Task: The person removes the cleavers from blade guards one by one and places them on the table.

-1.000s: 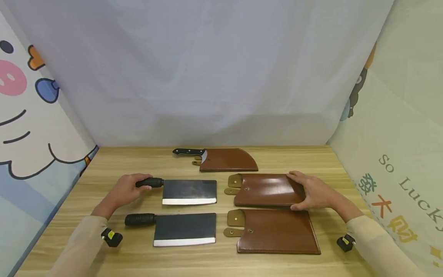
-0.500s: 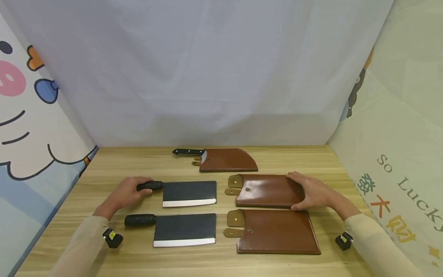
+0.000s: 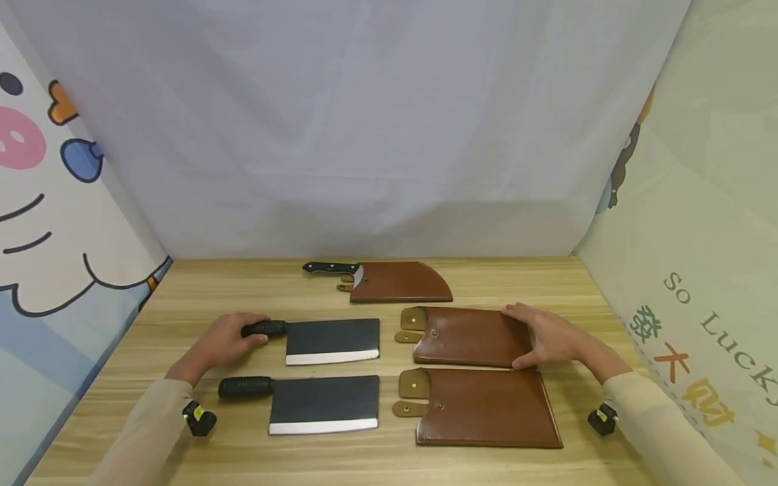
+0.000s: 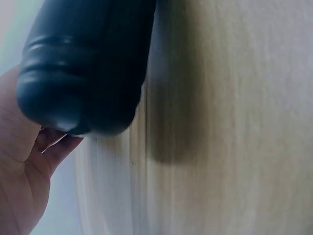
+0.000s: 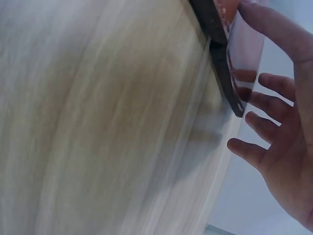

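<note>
My left hand (image 3: 227, 337) grips the black handle of the farther cleaver (image 3: 333, 337), whose dark blade has a bright edge facing me. In the left wrist view, the handle's butt (image 4: 73, 88) hides most of the fingers. My right hand (image 3: 553, 334) spans the right end of the farther brown leather knife sheath (image 3: 468, 334), thumb at its near edge and fingertips at the far edge. The right wrist view shows the other fingers (image 5: 264, 105) spread beside the sheath. Two snap straps at this sheath's left end point towards the cleaver.
A second cleaver (image 3: 325, 403) lies nearer me, with a second brown sheath (image 3: 489, 407) to its right. Behind them is a black-handled knife (image 3: 331, 267) in a curved brown sheath (image 3: 401, 281). A white cloth (image 3: 377, 135) hangs behind the wooden table (image 3: 213, 283).
The held cleaver and the sheath under my right hand have come slightly towards me, and the bright glare on that sheath has faded. Both hands keep their hold.
</note>
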Action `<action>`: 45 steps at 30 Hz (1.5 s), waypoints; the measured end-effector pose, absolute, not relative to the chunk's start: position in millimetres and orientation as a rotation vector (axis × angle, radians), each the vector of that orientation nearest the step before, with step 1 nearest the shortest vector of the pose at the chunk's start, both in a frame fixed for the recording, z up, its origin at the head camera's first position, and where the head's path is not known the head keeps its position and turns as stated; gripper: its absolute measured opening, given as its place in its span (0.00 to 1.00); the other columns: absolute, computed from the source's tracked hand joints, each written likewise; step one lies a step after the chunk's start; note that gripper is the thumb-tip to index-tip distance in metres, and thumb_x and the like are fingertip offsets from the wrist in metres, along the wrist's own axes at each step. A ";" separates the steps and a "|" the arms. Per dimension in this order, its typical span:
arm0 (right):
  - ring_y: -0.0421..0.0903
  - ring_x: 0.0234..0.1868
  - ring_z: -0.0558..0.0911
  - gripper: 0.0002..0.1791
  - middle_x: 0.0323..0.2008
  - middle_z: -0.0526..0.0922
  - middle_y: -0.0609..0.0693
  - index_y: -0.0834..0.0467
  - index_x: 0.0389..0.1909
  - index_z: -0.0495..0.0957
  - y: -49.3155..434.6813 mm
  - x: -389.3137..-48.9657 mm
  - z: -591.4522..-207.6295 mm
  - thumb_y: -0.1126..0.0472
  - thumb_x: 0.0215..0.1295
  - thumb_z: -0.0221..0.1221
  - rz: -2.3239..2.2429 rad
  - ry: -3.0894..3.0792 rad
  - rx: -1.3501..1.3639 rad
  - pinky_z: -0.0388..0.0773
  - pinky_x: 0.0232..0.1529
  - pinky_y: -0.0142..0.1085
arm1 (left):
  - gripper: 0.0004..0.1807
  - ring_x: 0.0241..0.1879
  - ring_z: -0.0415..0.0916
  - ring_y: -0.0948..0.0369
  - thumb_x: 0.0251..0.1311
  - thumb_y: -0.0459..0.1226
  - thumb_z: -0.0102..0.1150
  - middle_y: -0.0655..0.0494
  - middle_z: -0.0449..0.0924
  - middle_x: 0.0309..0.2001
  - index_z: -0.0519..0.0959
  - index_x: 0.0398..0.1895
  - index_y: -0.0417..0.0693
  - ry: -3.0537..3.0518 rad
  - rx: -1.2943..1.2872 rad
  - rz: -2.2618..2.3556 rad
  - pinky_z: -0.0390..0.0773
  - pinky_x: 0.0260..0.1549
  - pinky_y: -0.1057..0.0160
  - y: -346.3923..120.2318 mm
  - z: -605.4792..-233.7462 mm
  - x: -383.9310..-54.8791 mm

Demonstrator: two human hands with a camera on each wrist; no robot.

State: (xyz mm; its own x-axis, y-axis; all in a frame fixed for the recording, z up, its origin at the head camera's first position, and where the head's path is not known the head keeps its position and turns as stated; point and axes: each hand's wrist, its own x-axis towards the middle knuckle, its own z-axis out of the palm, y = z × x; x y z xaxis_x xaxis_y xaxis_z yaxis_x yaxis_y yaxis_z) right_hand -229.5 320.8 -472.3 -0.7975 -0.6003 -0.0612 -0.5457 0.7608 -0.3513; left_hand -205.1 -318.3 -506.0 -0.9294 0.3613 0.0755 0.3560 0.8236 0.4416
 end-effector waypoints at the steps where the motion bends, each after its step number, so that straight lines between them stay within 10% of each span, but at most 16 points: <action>1: 0.71 0.73 0.62 0.60 0.72 0.64 0.71 0.67 0.74 0.64 321.1 -229.6 -471.7 0.37 0.47 0.77 -0.479 2.784 -0.919 0.64 0.66 0.65 | 0.22 0.59 0.78 0.37 0.67 0.38 0.66 0.35 0.82 0.57 0.80 0.60 0.33 2.989 0.586 0.715 0.75 0.56 0.36 -318.3 -506.1 -205.3; 45: 0.65 0.71 0.70 0.50 0.72 0.69 0.65 0.65 0.74 0.66 213.3 -311.1 -466.5 0.38 0.60 0.70 -0.627 2.955 -0.848 0.68 0.68 0.59 | 0.43 0.74 0.56 0.35 0.72 0.48 0.60 0.31 0.57 0.76 0.55 0.78 0.33 3.012 0.461 0.826 0.58 0.70 0.35 -253.5 -493.4 -304.2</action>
State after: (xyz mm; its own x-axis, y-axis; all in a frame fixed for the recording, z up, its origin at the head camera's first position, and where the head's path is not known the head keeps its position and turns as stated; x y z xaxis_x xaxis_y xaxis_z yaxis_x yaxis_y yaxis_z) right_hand -311.1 213.3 -466.5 -0.8539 -0.5099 0.1043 -0.5084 0.7741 -0.3772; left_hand -304.2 -253.5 -493.4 -0.9572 0.2746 0.0915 0.2828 0.8205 0.4968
